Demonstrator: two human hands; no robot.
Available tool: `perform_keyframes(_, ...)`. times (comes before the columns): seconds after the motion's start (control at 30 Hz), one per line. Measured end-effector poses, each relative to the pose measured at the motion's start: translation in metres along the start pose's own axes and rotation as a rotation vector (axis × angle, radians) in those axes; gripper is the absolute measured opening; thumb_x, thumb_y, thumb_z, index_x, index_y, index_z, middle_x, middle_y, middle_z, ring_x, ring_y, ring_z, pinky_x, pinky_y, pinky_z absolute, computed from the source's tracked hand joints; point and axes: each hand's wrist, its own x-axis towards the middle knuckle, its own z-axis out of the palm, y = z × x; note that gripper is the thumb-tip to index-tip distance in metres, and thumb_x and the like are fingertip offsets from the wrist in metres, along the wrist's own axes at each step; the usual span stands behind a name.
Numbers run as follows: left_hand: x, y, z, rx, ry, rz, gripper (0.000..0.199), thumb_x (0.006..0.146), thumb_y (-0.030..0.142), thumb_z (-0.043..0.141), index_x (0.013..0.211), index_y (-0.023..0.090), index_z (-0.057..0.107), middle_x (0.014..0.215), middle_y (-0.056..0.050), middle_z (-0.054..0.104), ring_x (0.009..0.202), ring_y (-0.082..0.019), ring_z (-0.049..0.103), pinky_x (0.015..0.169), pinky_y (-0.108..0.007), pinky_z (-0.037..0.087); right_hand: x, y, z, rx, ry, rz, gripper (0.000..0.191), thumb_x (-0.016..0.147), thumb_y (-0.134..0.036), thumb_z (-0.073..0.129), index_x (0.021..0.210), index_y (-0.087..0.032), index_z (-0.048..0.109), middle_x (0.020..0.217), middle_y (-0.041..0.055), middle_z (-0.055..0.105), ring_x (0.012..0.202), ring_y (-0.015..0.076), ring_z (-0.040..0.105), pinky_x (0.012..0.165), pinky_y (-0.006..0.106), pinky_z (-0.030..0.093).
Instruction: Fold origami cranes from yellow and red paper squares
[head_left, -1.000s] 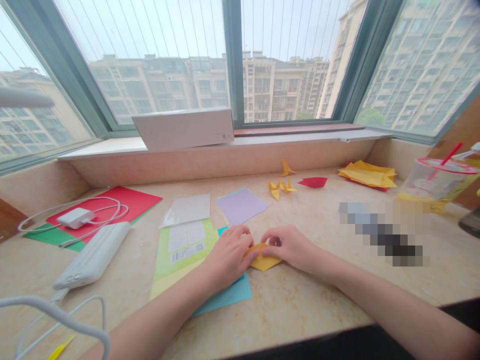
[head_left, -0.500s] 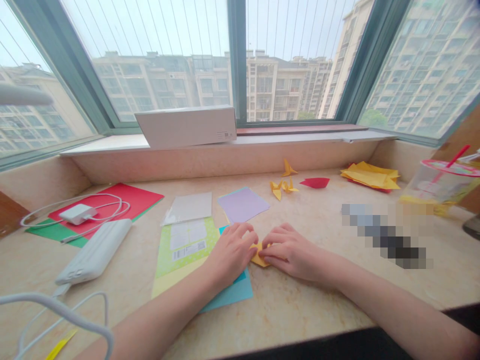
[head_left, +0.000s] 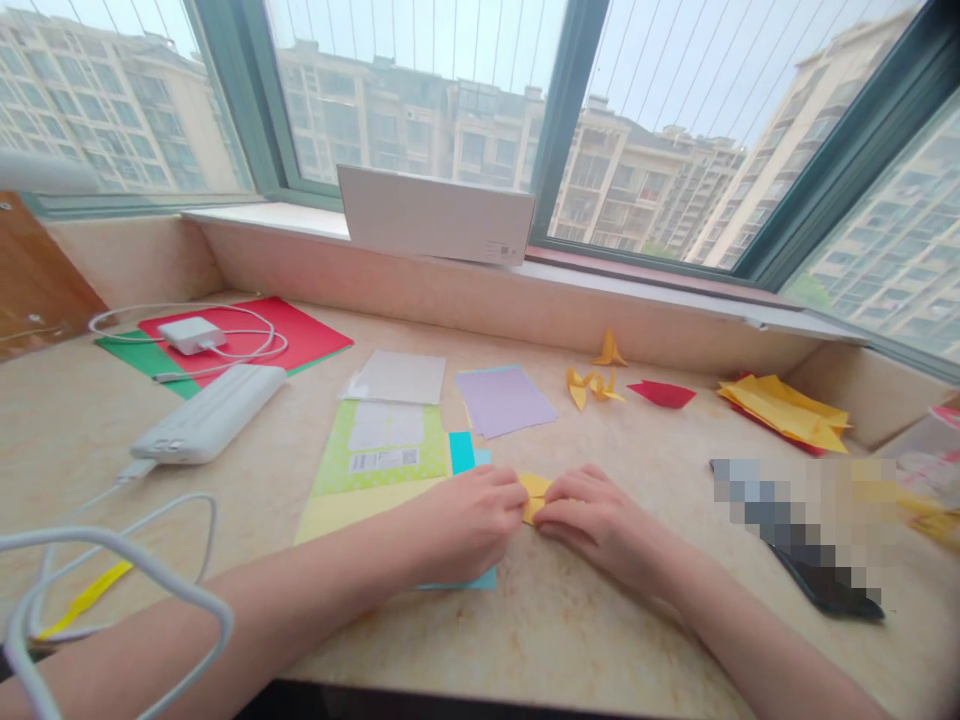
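A small piece of folded yellow origami paper (head_left: 534, 487) lies on the counter between my two hands. My left hand (head_left: 476, 525) is closed, its curled fingers at the paper's left edge. On the other side my right hand (head_left: 600, 515) is closed too, thumb and fingers pinching the paper's right part. A crease or seam runs across the middle of the paper. Under my left hand and forearm, light blue paper (head_left: 480, 577) and a pale yellow sheet (head_left: 330, 515) are partly covered. My hands hide the paper's outer edges.
Purple sheets (head_left: 506, 402), folded yellow pieces (head_left: 592, 387), a red folded piece (head_left: 662, 394) and a yellow paper stack (head_left: 787, 410) lie farther back. A power bank (head_left: 210, 415) with cables is on the left. A phone-like dark object (head_left: 832, 580), partly pixelated, lies right.
The view has turned and tilted, so the scene sits differently in frame. My left hand has gone from loosely arched to more curled at the paper's edge. My right hand stays on the paper.
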Motion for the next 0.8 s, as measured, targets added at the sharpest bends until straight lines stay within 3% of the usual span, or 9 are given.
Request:
perform_keyframes(0.13,0.000,0.000,0.003,-0.067,0.008,0.023,0.014,0.091,0.007,0.052,0.091,0.013,0.065,0.088,-0.008,0.066,0.089,-0.022,0.058,0.083,-0.033,0.047,0.000,0.002,0.002,0.021,0.014,0.017,0.019,0.102,-0.025,0.052,0.103,-0.024,0.071,0.097,0.0021,0.071,0.091,0.0176,0.061,0.087,0.035,0.040)
perform_keyframes(0.4,-0.002,-0.005,0.001,-0.350,0.053,-0.078,0.029,0.088,0.002,0.050,0.105,0.017,0.068,0.105,-0.008,0.069,0.106,-0.022,0.060,0.095,-0.033,0.047,0.000,0.002,-0.003,0.011,0.026,0.048,0.018,0.101,-0.023,0.053,0.101,-0.024,0.072,0.099,0.0029,0.072,0.093,0.0191,0.062,0.088,0.036,0.040)
perform_keyframes(0.5,0.000,-0.005,0.004,-0.423,0.066,-0.138,0.025,0.087,0.007,0.052,0.100,0.016,0.071,0.106,-0.009,0.070,0.106,-0.022,0.061,0.097,-0.033,0.047,0.002,0.002,0.000,0.019,0.036,0.087,0.019,0.100,-0.022,0.053,0.094,-0.022,0.071,0.094,0.0027,0.072,0.090,0.0189,0.063,0.088,0.037,0.040)
perform_keyframes(0.63,0.004,-0.007,0.014,-0.548,0.119,-0.293,0.015,0.090,0.020,0.059,0.088,0.016,0.073,0.102,-0.008,0.070,0.097,-0.020,0.064,0.090,-0.032,0.050,0.007,0.001,0.004,0.115,0.069,0.247,0.017,0.096,-0.022,0.058,0.086,-0.022,0.071,0.086,0.0006,0.071,0.081,0.0169,0.063,0.083,0.035,0.041)
perform_keyframes(0.8,0.009,-0.007,0.022,-0.620,0.183,-0.434,0.017,0.088,0.019,0.063,0.072,0.016,0.067,0.088,-0.005,0.069,0.087,-0.018,0.064,0.082,-0.030,0.048,0.011,-0.003,0.004,0.236,0.113,0.421,0.010,0.091,-0.024,0.064,0.084,-0.021,0.071,0.076,-0.0013,0.070,0.071,0.0153,0.061,0.072,0.031,0.043)
